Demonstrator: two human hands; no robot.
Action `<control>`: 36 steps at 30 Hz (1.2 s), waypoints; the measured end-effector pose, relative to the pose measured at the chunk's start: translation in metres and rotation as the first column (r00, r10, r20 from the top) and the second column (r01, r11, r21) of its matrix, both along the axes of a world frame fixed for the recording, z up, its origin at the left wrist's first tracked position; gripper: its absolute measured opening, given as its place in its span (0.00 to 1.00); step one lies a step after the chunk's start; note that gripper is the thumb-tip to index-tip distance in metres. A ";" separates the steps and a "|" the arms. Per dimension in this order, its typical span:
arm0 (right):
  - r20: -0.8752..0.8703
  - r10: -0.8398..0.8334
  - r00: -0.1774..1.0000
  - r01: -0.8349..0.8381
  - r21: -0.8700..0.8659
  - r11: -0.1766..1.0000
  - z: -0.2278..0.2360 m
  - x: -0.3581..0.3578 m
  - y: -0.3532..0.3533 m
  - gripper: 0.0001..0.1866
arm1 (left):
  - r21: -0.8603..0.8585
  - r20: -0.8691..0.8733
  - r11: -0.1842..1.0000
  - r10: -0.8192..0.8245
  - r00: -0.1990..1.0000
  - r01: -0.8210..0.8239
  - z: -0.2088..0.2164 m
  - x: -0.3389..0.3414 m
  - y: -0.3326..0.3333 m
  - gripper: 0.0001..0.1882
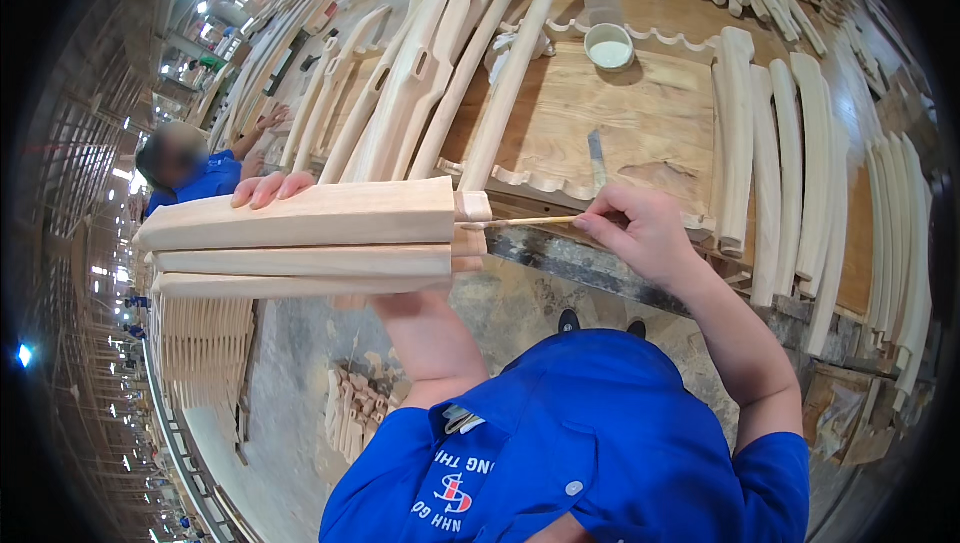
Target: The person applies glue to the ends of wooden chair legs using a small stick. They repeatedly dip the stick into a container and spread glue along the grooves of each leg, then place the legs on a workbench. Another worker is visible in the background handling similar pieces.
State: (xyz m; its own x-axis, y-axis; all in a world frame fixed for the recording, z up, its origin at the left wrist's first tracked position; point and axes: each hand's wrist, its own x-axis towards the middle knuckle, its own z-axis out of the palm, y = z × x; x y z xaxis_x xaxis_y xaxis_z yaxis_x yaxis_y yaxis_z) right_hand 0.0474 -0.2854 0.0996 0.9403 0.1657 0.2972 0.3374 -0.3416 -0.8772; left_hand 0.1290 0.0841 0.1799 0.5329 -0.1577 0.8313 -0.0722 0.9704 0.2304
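My left hand (272,189) is wrapped around a stack of pale wooden bars (310,223), held level in front of me. Only its fingertips show over the top bar; the palm is hidden behind the wood. At the right end of the stack, short narrower tenons (473,206) stick out. My right hand (640,238) pinches a thin wooden stick (530,222) between thumb and fingers. The far end of the stick meets the tenons. On the workbench beyond is a bowl of white liquid (609,48).
Long shaped wooden parts (425,68) lie across the workbench at left, with more bars (785,163) at right. A flat scraper-like blade (597,158) lies on the wooden board (560,113). Small wood pieces (355,408) sit on the floor. A co-worker in blue (215,178) is at far left.
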 end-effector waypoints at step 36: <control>-0.026 0.033 0.999 -0.033 -0.017 0.999 -0.016 -0.014 0.031 0.08 | -0.002 -0.006 0.987 0.160 0.987 -0.160 0.001 -0.016 -0.010 0.29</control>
